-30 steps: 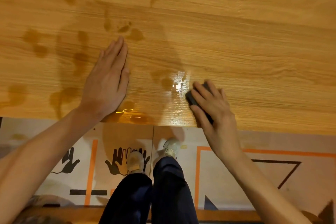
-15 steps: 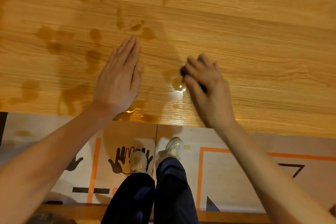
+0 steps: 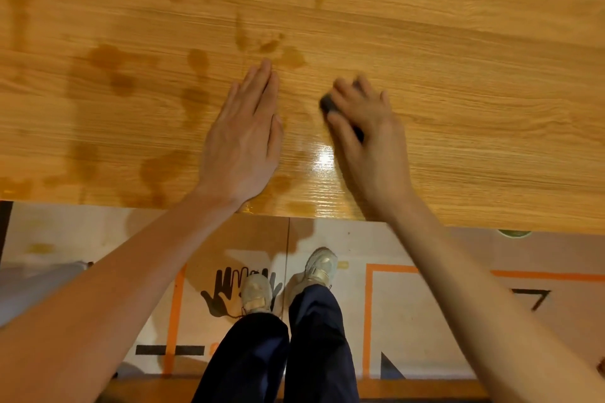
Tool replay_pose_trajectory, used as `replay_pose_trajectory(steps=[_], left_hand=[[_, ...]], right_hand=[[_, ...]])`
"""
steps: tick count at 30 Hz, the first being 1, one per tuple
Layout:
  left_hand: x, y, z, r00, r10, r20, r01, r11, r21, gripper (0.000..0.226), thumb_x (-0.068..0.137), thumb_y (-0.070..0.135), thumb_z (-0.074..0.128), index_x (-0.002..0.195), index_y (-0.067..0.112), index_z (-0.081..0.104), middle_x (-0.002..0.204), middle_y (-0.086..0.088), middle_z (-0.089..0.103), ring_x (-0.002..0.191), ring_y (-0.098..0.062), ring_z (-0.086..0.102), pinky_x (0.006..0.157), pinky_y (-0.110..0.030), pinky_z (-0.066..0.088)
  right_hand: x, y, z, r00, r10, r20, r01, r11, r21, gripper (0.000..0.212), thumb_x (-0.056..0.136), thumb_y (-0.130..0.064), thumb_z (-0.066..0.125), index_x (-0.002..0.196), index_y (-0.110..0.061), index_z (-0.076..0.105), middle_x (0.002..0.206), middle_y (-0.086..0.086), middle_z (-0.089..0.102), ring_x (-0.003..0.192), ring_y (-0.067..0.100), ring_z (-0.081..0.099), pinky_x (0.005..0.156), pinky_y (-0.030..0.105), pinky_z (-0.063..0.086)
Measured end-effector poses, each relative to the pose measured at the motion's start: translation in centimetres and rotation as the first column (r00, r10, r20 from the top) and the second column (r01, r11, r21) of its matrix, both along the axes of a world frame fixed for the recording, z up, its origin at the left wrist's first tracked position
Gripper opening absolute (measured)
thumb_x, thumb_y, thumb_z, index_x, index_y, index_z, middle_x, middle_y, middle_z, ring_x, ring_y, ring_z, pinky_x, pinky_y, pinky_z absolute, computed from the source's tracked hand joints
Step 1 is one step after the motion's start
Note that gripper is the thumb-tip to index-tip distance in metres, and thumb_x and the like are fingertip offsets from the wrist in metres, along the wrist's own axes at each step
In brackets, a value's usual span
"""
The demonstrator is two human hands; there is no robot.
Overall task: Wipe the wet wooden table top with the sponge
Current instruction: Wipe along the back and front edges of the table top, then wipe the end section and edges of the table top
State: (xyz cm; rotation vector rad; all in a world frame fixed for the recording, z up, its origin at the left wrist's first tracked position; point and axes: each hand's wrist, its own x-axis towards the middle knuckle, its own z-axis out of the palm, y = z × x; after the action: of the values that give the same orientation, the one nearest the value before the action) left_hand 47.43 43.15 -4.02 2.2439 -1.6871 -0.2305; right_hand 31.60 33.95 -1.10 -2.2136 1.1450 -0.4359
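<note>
The wooden table top [image 3: 474, 82] fills the upper half of the head view. Dark wet patches [image 3: 108, 59] spread over its left and middle parts, and a shiny wet spot [image 3: 322, 159] glints near the front edge. My right hand [image 3: 370, 137] presses a dark sponge [image 3: 329, 106] onto the wood; only the sponge's left end and a strip under my thumb show. My left hand [image 3: 244, 137] lies flat on the table, fingers together, just left of the sponge, holding nothing.
The table's front edge [image 3: 491, 226] runs across the middle of the view. Below it are my legs in dark trousers and pale shoes [image 3: 322, 267] on a floor mat with orange lines and black hand prints [image 3: 226, 291]. A green object [image 3: 514, 233] peeks under the edge.
My right hand has slid the sponge away from the front edge, farther onto the table and a little left. My left hand stays flat in place.
</note>
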Motion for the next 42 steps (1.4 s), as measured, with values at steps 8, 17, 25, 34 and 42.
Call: replay_pose_trajectory(steps=[8, 17, 25, 34, 42], left_hand=[[0.1, -0.2, 0.0, 1.000, 0.003, -0.014, -0.002, 1.000, 0.011, 0.055, 0.110, 0.026, 0.025, 0.160, 0.004, 0.017, 0.170, -0.009, 0.010, 0.157, -0.020, 0.009, 0.128, -0.034, 0.005], [0.0, -0.1, 0.0, 1.000, 0.007, -0.001, -0.007, 1.000, 0.017, 0.055, 0.110, 0.025, 0.025, 0.160, 0.004, 0.018, 0.169, -0.009, 0.011, 0.157, -0.021, 0.010, 0.128, -0.033, 0.006], [0.1, 0.0, 0.1, 1.000, -0.008, 0.007, 0.008, 1.000, 0.007, 0.054, 0.110, 0.024, 0.024, 0.159, 0.002, 0.018, 0.169, -0.012, 0.011, 0.157, -0.023, 0.009, 0.129, -0.034, 0.005], [0.0, -0.1, -0.4, 1.000, 0.006, 0.024, -0.006, 1.000, -0.021, 0.054, 0.111, 0.027, 0.023, 0.159, 0.004, 0.022, 0.169, -0.009, 0.015, 0.157, -0.021, 0.012, 0.128, -0.034, 0.007], [0.2, 0.1, -0.6, 1.000, 0.006, 0.014, -0.005, 0.999, -0.044, 0.054, 0.110, 0.028, 0.024, 0.159, 0.005, 0.023, 0.169, -0.008, 0.017, 0.157, -0.020, 0.012, 0.129, -0.034, 0.006]], right_hand=[[-0.1, 2.5, 0.8, 0.988, 0.105, -0.117, -0.109, 0.993, -0.035, 0.034, 0.100, -0.019, 0.052, 0.133, -0.012, 0.058, 0.146, 0.003, 0.049, 0.146, 0.021, 0.027, 0.121, 0.036, 0.009], [-0.1, 3.1, -0.1, 0.988, 0.114, -0.106, -0.119, 0.992, -0.039, 0.037, 0.101, -0.021, 0.047, 0.138, -0.013, 0.053, 0.150, 0.003, 0.044, 0.147, 0.023, 0.023, 0.120, 0.035, 0.005], [-9.3, -0.1, 0.8, 0.835, -0.538, -0.113, 0.540, 0.842, -0.020, 0.036, 0.101, -0.015, 0.046, 0.137, -0.013, 0.053, 0.152, 0.004, 0.040, 0.147, 0.024, 0.023, 0.123, 0.045, 0.009], [0.6, 8.5, -0.9, 0.997, -0.043, -0.071, 0.031, 0.988, -0.152, 0.034, 0.102, -0.019, 0.046, 0.134, -0.016, 0.056, 0.148, 0.000, 0.047, 0.146, 0.021, 0.028, 0.121, 0.039, 0.007], [-14.2, 3.4, 0.4, 0.865, -0.501, 0.021, 0.499, 0.865, 0.058, 0.034, 0.097, -0.012, 0.054, 0.131, -0.012, 0.058, 0.145, 0.005, 0.049, 0.145, 0.022, 0.029, 0.122, 0.046, 0.017]])
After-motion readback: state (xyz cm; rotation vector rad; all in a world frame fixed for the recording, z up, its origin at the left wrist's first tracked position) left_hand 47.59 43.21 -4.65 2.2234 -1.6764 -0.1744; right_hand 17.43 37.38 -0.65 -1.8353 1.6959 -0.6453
